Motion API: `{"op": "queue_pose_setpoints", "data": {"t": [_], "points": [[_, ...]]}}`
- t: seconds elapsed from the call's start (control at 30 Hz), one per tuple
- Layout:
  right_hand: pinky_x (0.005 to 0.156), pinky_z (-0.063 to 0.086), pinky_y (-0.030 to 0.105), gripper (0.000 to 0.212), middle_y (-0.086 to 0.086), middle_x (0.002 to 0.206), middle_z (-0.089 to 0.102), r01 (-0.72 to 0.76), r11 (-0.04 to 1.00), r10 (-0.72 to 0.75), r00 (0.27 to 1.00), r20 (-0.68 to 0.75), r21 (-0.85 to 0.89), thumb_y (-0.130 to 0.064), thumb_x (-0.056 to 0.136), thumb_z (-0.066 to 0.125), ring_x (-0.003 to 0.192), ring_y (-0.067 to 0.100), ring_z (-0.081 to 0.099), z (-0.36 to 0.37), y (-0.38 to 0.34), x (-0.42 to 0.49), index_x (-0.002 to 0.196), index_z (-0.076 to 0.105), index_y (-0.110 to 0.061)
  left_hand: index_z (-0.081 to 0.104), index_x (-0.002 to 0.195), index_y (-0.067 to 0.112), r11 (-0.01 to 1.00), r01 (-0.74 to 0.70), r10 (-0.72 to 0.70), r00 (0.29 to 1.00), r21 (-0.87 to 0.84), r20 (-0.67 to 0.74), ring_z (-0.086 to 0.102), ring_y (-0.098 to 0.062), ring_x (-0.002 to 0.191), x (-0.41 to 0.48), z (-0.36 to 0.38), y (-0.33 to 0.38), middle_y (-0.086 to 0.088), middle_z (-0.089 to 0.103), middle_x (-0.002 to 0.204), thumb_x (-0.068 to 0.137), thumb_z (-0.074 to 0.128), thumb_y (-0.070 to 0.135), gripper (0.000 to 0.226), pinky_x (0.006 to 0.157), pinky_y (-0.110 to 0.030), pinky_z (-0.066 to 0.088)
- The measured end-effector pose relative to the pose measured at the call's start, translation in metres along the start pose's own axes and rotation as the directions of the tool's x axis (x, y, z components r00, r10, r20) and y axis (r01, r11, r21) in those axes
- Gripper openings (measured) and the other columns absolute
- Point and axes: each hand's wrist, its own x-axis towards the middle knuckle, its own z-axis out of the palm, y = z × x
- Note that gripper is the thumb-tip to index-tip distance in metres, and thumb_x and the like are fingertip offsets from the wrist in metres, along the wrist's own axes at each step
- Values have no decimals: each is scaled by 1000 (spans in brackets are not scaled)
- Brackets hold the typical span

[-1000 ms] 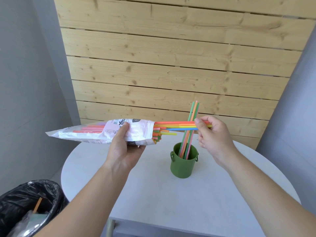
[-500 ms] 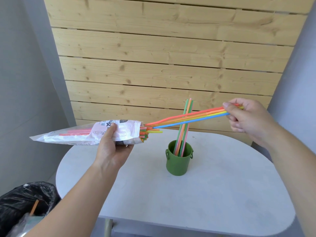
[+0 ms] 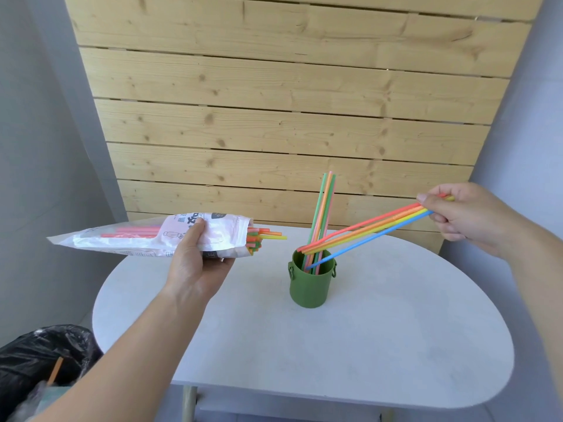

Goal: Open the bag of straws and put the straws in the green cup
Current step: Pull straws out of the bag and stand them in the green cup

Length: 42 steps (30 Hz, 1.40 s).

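Note:
A green cup (image 3: 310, 286) stands on the white table (image 3: 350, 345) with several straws (image 3: 323, 208) upright in it. My right hand (image 3: 469, 217) pinches a bundle of red, orange, yellow and blue straws (image 3: 374, 228) at its far end. The bundle slants down to the left, its free tips at the cup's rim, the blue tip just inside. My left hand (image 3: 195, 263) holds the opened white straw bag (image 3: 146, 236) level, left of the cup. More straw ends (image 3: 262, 237) poke out of its open mouth.
A wooden plank wall (image 3: 289, 117) rises right behind the table. A bin lined with a black bag (image 3: 39, 360) sits on the floor at the lower left, with an orange straw in it. Grey walls flank both sides.
My right hand pulled the bundle fully out of the bag, moving right, then tipped its free ends down to the cup's rim. The bag stays in my left hand.

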Motion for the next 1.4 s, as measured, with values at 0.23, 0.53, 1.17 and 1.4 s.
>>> {"op": "queue_pose_setpoints", "data": {"t": [0.23,0.53,1.17,1.4], "points": [[43,22,23,21,2,57,34,7,992,-8,1000,-3,-126,-23,99,60,46,16,24,2,-9,0,91,62,-4,55,139,3,1000,-7,7,1000,-5,10,67,-41,121,8,-6,-5,-21,67,134,97,67,24,49,107,-55,48],[51,23,27,26,3,58,36,126,944,-82,985,153,-306,-32,93,67,49,20,27,47,-50,38,82,63,-10,54,141,2,1000,23,-23,999,6,32,66,-40,124,9,-7,-11,-22,67,135,96,67,26,52,109,-55,47],[74,40,33,51,7,114,63,287,625,-266,953,148,-726,-58,85,66,94,24,53,131,-77,105,117,60,-20,56,140,2,997,50,-47,997,-58,63,64,-43,125,17,-11,-8,-23,67,134,96,68,23,50,109,-59,46],[85,47,38,61,4,130,57,303,564,-429,902,41,-768,-63,86,60,118,27,55,124,-73,84,133,57,-23,56,139,1,998,51,-48,997,-44,68,65,-42,124,11,-5,-8,-22,68,133,97,66,23,48,108,-58,47]]}}
